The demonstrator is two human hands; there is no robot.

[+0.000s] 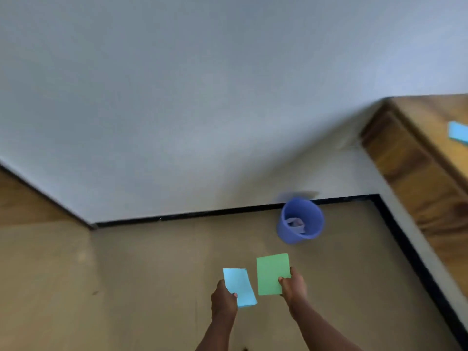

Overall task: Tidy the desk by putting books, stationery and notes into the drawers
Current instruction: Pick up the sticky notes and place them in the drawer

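My left hand (pixel 224 300) pinches a light blue note (pixel 239 287) by its lower left edge, over the floor. Just to its right, my right hand (pixel 293 285) pinches a green note (pixel 272 273) by its lower right edge. The two notes are held side by side, a small gap apart. At the far right edge another light blue note (pixel 458 131) lies on the wooden desk (pixel 415 158). No drawer is in view. The picture is blurred.
A blue bin (pixel 300 220) with crumpled paper inside stands on the tan floor by the wall, beyond the notes. A grey wall (pixel 202 97) with a black skirting strip (pixel 228 211) fills the upper view. A wooden surface (pixel 22 201) shows at the left.
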